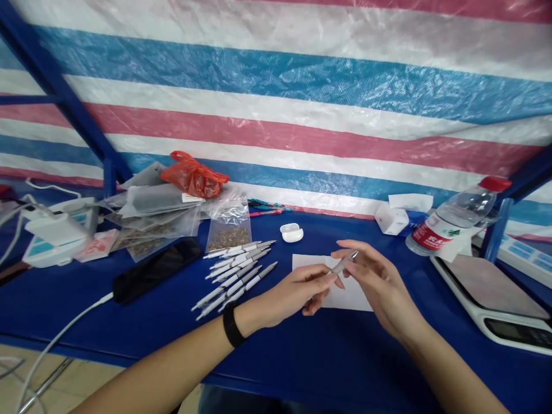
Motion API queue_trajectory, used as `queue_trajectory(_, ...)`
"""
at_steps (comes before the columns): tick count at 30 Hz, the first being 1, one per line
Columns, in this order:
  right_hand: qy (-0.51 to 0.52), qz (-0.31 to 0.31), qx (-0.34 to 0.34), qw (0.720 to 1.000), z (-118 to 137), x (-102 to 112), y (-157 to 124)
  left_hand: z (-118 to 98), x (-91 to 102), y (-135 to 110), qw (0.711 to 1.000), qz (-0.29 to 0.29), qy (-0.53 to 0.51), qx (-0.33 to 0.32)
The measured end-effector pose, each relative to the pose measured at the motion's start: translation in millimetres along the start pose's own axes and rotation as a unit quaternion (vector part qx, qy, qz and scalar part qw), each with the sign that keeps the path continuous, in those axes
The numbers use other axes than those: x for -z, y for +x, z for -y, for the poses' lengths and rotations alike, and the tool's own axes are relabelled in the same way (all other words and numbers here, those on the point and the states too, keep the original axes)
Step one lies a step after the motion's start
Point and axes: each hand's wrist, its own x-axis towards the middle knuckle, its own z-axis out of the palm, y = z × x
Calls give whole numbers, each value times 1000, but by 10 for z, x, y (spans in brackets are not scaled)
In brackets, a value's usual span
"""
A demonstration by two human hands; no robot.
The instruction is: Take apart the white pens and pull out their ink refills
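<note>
the right hand point(382, 290) pinched a pen point(344, 263) above white paper point(310, 270). the half-curled left hand point(293, 293), just beside, seemed empty

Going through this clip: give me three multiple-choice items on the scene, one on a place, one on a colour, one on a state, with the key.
1. Where is the scale?
A. Beside the phone
B. Right of the right hand
C. On the paper

2. What colour is the cap of the water bottle?
A. Blue
B. White
C. Red

3. What state is the pen in?
A. Held up in the fingers
B. Lying on the paper
C. Standing in a cup

Answers:
1. B, the scale sits past that hand at the lower right of the view.
2. C, a red cap tops the clear bottle.
3. A, the right hand's fingers hold the pen above the paper.
</note>
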Motion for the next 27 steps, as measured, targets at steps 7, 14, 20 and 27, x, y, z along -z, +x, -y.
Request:
queue_trajectory(7, 17, -10, -8, 1000, -6, 11, 7, -15, 10, -12, 998, 22, -64, 21)
queue_trajectory(14, 14, -31, -8, 999, -33, 21, 17, -41, -17, -15, 997, 13, -66, 39)
queue_trajectory(20, 47, -8, -15, 999, -26, 23, 12, -65, -19, -27, 998, 18, -51, 45)
queue_trajectory(27, 44, -26, -26, 998, 11, 6, 13, -74, -24, -32, 998, 14, -49, 34)
